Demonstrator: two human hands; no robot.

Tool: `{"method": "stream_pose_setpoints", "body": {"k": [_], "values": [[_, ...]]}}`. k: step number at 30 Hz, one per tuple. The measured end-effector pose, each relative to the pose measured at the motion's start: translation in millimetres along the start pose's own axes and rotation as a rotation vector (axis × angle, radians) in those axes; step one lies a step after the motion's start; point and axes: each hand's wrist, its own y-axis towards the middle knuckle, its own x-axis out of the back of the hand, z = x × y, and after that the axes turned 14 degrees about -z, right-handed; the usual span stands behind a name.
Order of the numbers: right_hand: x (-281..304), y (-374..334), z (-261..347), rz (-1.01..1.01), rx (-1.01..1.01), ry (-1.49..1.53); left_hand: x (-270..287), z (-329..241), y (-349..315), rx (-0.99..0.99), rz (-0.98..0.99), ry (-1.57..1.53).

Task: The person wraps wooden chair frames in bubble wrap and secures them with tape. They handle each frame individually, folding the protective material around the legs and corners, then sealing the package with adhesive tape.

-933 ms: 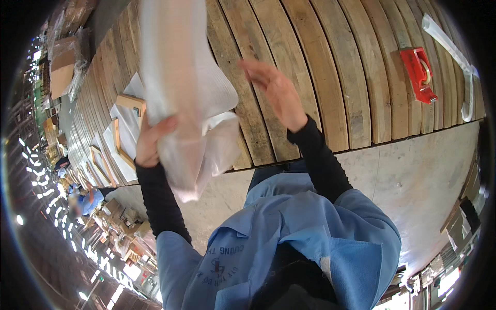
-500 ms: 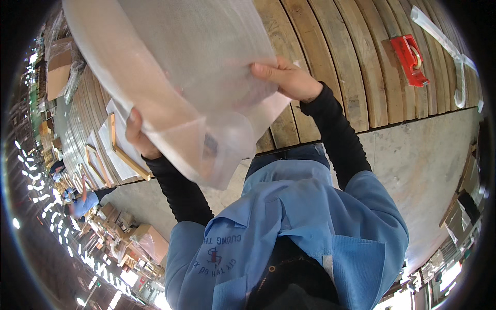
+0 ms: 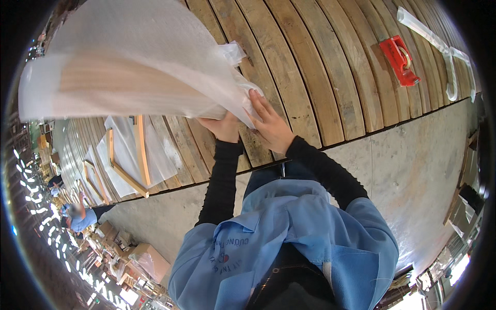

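Note:
A flat tan piece, likely a wooden board, shows through a translucent white foam sheet (image 3: 150,41) wrapped round it. The bundle is raised at an angle above the slatted table, reaching to the upper left. My left hand (image 3: 223,127) grips its lower right end from beneath, with the fingers mostly hidden under the foam. At that same end my right hand (image 3: 272,126) presses the folded foam edge, fingers close together on it. A loose foam flap with a strip of clear tape (image 3: 233,52) sticks out on the end's far side.
A red tape dispenser (image 3: 400,61) lies on the wooden slats (image 3: 310,77) at the right, beside a folded white foam strip (image 3: 429,33). Left of me, wooden frame pieces (image 3: 124,168) rest on white foam sheets. Another person (image 3: 82,218) stands far left.
The bundle has turned and swung left and now lies more crosswise. My left hand moved right along it to the end; my right hand came down and left, close beside it.

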Motion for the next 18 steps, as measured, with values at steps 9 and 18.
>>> {"method": "stream_pose_setpoints", "body": {"k": [9,18], "values": [[-49.9,-66.5,-90.9,-0.38,0.007,-0.024,22.7,92.1,-53.6,-0.13,0.382,0.351],[-42.8,-133.4,-141.5,-0.347,-0.601,0.459,20.1,49.9,56.3,0.09,1.047,0.996]]}}
